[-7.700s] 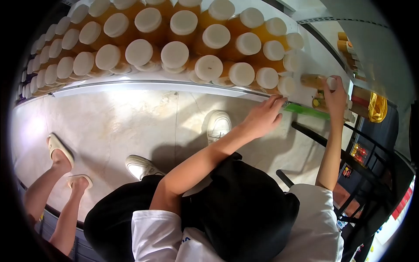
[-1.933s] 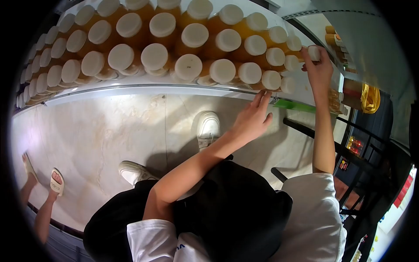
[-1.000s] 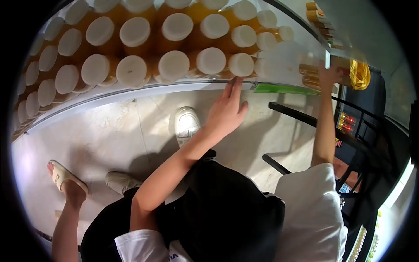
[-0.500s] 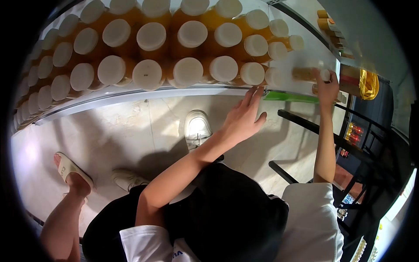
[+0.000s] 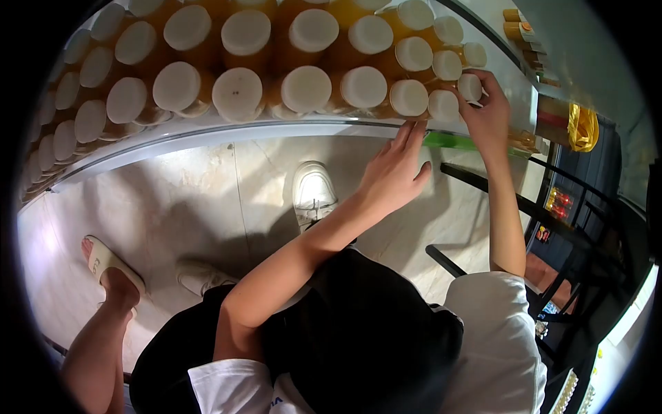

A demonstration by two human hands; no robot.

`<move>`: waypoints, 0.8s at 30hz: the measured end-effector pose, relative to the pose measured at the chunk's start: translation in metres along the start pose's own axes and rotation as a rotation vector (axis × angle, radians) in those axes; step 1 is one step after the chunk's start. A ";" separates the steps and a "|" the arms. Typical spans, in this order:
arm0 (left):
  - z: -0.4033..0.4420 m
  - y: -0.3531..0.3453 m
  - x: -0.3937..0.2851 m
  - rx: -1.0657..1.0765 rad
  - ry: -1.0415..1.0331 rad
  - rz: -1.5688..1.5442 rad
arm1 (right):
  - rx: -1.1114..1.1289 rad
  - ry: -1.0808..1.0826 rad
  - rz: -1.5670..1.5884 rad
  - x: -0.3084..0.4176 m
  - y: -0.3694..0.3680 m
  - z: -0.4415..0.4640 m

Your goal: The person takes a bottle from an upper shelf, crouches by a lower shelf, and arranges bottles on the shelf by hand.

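Rows of orange bottles with white caps (image 5: 305,89) stand close together on the shelf. My right hand (image 5: 488,116) is closed around the white cap of a bottle (image 5: 470,88) at the right end of the rows. That bottle is beside the others, its body mostly hidden by my hand and the neighbouring caps. My left hand (image 5: 396,169) is open, fingers stretched out, with the fingertips at the shelf's front edge (image 5: 276,129) below the front row. Nothing is in it.
A green strip (image 5: 452,141) runs along the shelf edge at the right. Black metal bars (image 5: 483,188) and a yellow bundle (image 5: 583,127) are farther right. Another person's leg and slipper (image 5: 114,262) are at the left on the tiled floor. More bottles (image 5: 518,31) show at top right.
My right hand has moved left and up with the bottle, from the bare shelf at the right to the end of the rows. My left hand stays at the shelf edge.
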State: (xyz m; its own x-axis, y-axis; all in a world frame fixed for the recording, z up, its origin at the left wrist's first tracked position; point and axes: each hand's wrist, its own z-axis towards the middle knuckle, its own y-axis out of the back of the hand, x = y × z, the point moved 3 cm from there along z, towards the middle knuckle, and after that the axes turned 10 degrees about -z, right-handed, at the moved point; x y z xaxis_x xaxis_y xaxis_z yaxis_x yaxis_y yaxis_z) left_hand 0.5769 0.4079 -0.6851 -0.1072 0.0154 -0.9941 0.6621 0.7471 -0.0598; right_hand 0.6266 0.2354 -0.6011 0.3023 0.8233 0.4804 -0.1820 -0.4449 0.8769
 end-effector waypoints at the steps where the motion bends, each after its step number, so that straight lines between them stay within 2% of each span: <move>1: 0.001 -0.002 -0.002 0.011 -0.019 0.013 | -0.026 0.051 -0.035 -0.001 -0.002 0.001; 5: 0.007 -0.012 -0.008 0.043 -0.032 0.010 | -0.086 0.057 -0.123 -0.004 -0.002 -0.004; 7: 0.009 -0.021 -0.005 0.052 -0.073 0.020 | -0.101 0.046 0.028 0.003 -0.005 -0.007; 16: -0.006 -0.025 0.014 0.094 -0.009 0.032 | -0.174 0.053 0.016 -0.002 -0.015 -0.009; 18: -0.008 -0.024 0.019 0.107 0.002 0.034 | -0.204 0.092 -0.074 0.001 -0.017 -0.012; 22: -0.011 -0.029 0.020 0.126 0.019 0.087 | -0.070 0.123 0.027 -0.016 -0.010 -0.016; 24: -0.012 -0.032 0.019 0.135 0.011 0.081 | -0.221 0.172 0.006 -0.026 0.007 -0.025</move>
State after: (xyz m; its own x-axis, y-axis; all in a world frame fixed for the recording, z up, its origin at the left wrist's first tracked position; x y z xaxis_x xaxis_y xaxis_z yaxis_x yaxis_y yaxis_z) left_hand 0.5447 0.3928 -0.7014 -0.0569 0.0797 -0.9952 0.7624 0.6471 0.0082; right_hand 0.5943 0.2195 -0.6080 0.1409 0.8768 0.4597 -0.3891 -0.3779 0.8401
